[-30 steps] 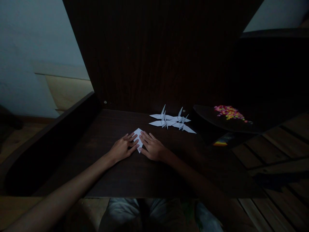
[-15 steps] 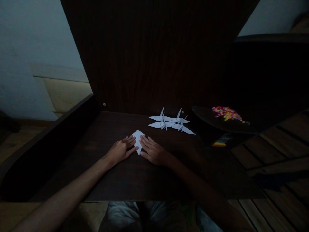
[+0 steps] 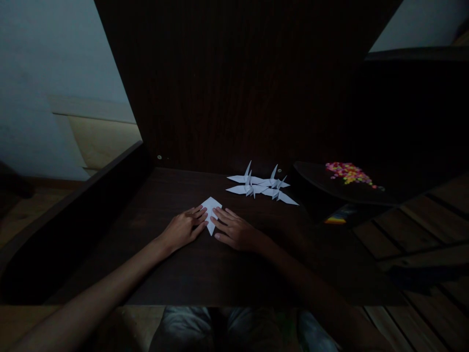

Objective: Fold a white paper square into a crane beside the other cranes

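Note:
A white kite-shaped folded paper (image 3: 211, 203) lies flat on the dark wooden desk (image 3: 176, 278), its narrow point toward me. My left hand (image 3: 185, 226) rests on its left side with the fingers stretched out and the tips on the paper. From the right, my right hand (image 3: 232, 228) lays its spread fingers over the other edge. Parts of the paper's sides are hidden beneath the fingertips. Behind and to the right stand several white origami cranes (image 3: 251, 188), close together with their wings overlapping.
A dark upright panel (image 3: 234, 88) closes off the back of the desk, and a low side board (image 3: 73, 215) runs along the left. On a rounded shelf (image 3: 311, 183) at the right lies a pile of small colourful pieces (image 3: 348, 172).
The fingers of my right hand have shifted slightly and spread a little on the paper. My left thumb has drawn back a bit. The whole view has moved slightly.

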`<action>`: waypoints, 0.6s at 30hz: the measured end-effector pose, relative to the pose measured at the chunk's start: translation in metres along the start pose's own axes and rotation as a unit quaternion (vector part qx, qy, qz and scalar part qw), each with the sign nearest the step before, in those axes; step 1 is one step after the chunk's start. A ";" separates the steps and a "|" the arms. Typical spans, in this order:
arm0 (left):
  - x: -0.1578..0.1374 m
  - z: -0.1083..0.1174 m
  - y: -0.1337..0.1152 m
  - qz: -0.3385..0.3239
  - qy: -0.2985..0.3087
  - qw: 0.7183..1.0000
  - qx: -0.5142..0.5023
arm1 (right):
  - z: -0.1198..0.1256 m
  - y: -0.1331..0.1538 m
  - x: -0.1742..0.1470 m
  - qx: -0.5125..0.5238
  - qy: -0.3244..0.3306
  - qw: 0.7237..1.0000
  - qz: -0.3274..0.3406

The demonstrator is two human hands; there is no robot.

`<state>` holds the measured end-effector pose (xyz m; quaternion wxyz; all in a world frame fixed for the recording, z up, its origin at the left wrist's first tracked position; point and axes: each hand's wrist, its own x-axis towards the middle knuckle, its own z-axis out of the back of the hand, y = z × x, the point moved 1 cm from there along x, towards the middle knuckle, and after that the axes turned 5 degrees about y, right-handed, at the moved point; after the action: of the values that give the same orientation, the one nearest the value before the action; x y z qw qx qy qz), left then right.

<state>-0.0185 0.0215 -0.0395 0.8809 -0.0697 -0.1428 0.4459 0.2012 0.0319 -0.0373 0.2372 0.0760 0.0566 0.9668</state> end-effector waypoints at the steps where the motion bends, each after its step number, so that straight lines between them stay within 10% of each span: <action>1: 0.000 0.000 0.000 0.002 -0.005 1.000 0.000 | -0.001 0.000 0.000 0.000 -0.002 1.000 -0.001; 18: 0.004 0.001 0.000 0.051 0.021 0.998 -0.032 | -0.005 0.000 0.002 0.017 -0.003 1.000 -0.018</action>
<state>-0.0169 0.0251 -0.0376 0.8572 -0.1150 -0.1346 0.4836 0.1991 0.0326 -0.0425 0.2530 0.0822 0.0735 0.9612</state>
